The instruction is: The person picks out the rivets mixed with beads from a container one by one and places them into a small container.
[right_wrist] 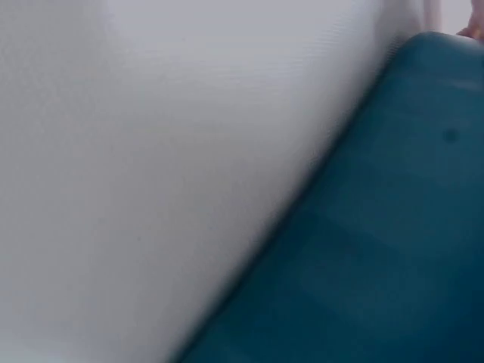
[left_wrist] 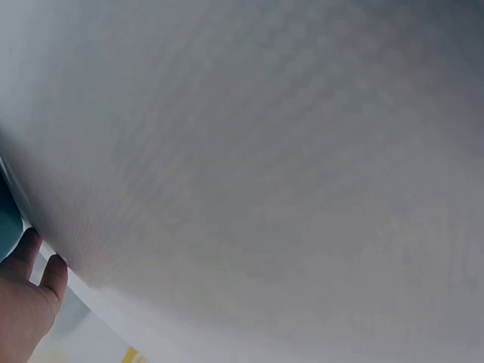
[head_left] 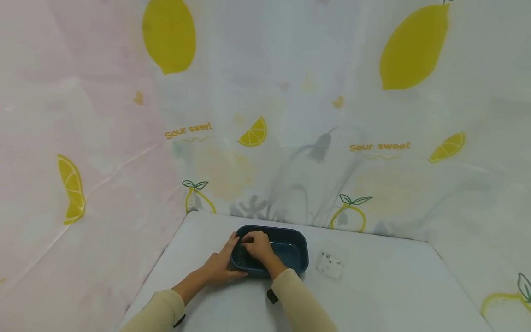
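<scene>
A dark blue rectangular tub (head_left: pixel 290 253) stands on the white table. My left hand (head_left: pixel 220 265) lies spread against the tub's left end, thumb along the near side and fingers on the far-left side. In the left wrist view, fingertips of the left hand (left_wrist: pixel 34 291) touch near the edge of the tub (left_wrist: pixel 9 219). My right hand (head_left: pixel 259 246) reaches inside the tub's left half with bent fingers. Below its fingertips is something dark green (head_left: pixel 240 253), too small to make out; whether the fingers pinch it is hidden. The tub's teal outer wall (right_wrist: pixel 378 227) fills much of the right wrist view.
To the right of the tub lies a clear plastic bag (head_left: pixel 329 266) with small dark bits in or on it. The white table (head_left: pixel 386 286) meets a lemon-printed cloth (head_left: pixel 290 175) at the back and left.
</scene>
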Demonstrator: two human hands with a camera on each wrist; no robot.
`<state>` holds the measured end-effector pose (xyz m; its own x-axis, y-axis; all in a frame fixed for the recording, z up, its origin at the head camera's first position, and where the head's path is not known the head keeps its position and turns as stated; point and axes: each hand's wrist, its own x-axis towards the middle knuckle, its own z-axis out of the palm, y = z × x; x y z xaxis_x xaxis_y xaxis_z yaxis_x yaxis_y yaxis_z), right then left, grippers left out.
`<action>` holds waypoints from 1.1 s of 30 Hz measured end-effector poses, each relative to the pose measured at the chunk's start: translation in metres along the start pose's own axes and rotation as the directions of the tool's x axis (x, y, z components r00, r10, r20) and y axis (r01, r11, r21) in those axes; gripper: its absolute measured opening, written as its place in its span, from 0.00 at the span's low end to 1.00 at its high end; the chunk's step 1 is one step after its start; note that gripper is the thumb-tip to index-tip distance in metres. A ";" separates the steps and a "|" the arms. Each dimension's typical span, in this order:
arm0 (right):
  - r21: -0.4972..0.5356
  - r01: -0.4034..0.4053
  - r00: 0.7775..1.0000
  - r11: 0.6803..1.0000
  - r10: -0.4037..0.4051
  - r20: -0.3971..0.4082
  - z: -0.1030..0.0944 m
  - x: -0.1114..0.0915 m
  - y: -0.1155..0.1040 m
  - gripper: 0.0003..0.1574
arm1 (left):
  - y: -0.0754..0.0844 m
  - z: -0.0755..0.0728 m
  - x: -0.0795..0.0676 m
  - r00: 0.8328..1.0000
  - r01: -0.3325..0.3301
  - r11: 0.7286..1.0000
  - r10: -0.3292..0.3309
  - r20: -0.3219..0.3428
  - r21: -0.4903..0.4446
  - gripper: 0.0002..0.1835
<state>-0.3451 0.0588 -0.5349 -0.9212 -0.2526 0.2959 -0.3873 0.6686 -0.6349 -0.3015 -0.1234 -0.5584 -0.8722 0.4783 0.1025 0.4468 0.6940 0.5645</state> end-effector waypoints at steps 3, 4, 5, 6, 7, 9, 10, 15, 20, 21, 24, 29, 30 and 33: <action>0.079 -0.014 1.000 0.997 0.013 0.021 -0.008 0.000 0.001 0.04 | 0.001 0.001 0.001 1.000 0.012 1.000 -0.012 0.001 0.000 0.62; 0.102 -0.019 0.999 0.995 0.016 0.032 -0.011 0.000 0.001 0.05 | 0.000 0.001 0.001 1.000 0.015 1.000 -0.015 0.002 0.000 0.62; 0.115 -0.021 0.999 0.993 0.016 0.044 -0.014 0.000 0.000 0.05 | 0.000 0.001 0.001 1.000 0.016 1.000 -0.016 0.003 -0.004 0.62; 0.118 -0.032 0.998 0.993 0.025 0.061 -0.018 0.000 0.000 0.06 | -0.001 0.002 0.001 1.000 0.019 1.000 -0.019 0.006 0.000 0.62; 0.120 -0.039 0.996 0.992 0.030 0.078 -0.022 0.000 0.000 0.06 | -0.001 0.002 0.001 1.000 0.020 1.000 -0.020 0.006 -0.002 0.62; 0.113 -0.025 0.994 0.993 0.014 0.105 -0.030 -0.001 0.000 0.07 | 0.000 0.002 0.000 1.000 0.020 1.000 -0.020 0.007 -0.010 0.61; 0.101 -0.018 0.993 0.995 0.006 0.116 -0.034 -0.001 0.000 0.07 | 0.000 0.002 0.000 1.000 0.017 1.000 -0.017 0.002 -0.014 0.61; 0.068 0.014 0.991 0.998 -0.022 0.130 -0.056 -0.002 0.004 0.09 | 0.002 0.002 0.000 1.000 0.009 1.000 -0.009 -0.007 -0.002 0.61; 0.047 -0.025 0.992 0.999 0.019 0.125 -0.082 -0.004 0.009 0.09 | 0.000 0.001 0.001 1.000 0.008 1.000 -0.008 -0.023 0.029 0.62; 0.041 -0.028 0.992 0.999 0.022 0.125 -0.087 -0.004 0.011 0.09 | 0.000 0.001 0.001 1.000 0.007 0.999 -0.006 -0.027 0.032 0.62; 0.021 -0.018 0.994 1.000 0.016 0.107 -0.102 -0.005 0.015 0.08 | -0.001 0.002 0.001 0.999 0.004 1.000 -0.003 -0.032 0.031 0.62; 0.073 -0.114 0.992 0.991 0.111 0.052 -0.131 -0.009 0.026 0.08 | -0.001 0.004 0.002 1.000 -0.001 0.999 0.002 -0.025 0.035 0.63; 0.084 -0.139 0.990 0.987 0.136 0.041 -0.137 -0.010 0.028 0.08 | -0.001 0.004 0.002 1.000 -0.003 0.999 0.003 -0.025 0.034 0.63; 0.094 -0.207 0.978 0.974 0.206 0.013 -0.152 -0.014 0.036 0.07 | -0.002 0.004 0.002 1.000 -0.005 0.999 0.006 -0.023 0.039 0.63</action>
<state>-0.3409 0.1927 -0.4536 -0.9817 -0.1182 0.1492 -0.1902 0.6378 -0.7464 -0.3035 -0.1212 -0.5624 -0.8740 0.4698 0.1243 0.4584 0.7120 0.5320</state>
